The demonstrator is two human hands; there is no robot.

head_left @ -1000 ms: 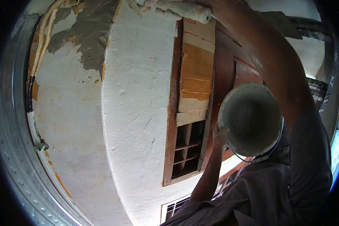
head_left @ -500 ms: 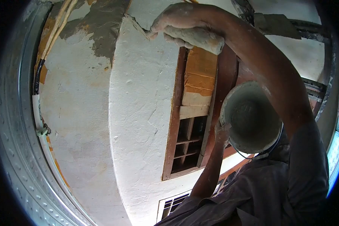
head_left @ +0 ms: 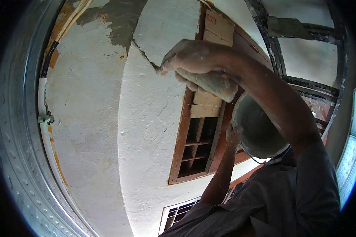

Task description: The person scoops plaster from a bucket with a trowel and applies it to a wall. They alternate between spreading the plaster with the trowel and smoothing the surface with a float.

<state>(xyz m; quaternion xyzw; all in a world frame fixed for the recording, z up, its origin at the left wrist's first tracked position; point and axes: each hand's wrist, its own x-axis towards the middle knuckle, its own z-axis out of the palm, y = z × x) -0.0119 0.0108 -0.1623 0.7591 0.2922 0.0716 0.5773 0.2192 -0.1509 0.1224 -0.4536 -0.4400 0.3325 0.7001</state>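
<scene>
My right hand (head_left: 197, 59) is wrapped round the thick, mortar-caked handle of a trowel (head_left: 205, 83). The thin blade (head_left: 146, 57) is seen nearly edge-on, its tip at the corner of the white wall (head_left: 146, 118), by a grey mortar patch (head_left: 126, 25). Lower down, my left hand (head_left: 233, 136) grips the left side of a round bucket (head_left: 259, 126), its fingers at the rim. Grey residue coats the inside of the bucket, and my right forearm hides part of it.
A brown-framed window (head_left: 195, 146) with cardboard pieces (head_left: 205, 98) lies behind the bucket. Cables and a white pipe (head_left: 43, 98) run along the left, beside a ribbed metal sheet (head_left: 16, 130). Dark ceiling beams (head_left: 312, 89) cross the upper right. A barred window (head_left: 180, 213) shows below.
My right hand and the trowel have moved down, and the blade is now seen more edge-on. The bucket is more covered by my right arm. The view has shifted slightly.
</scene>
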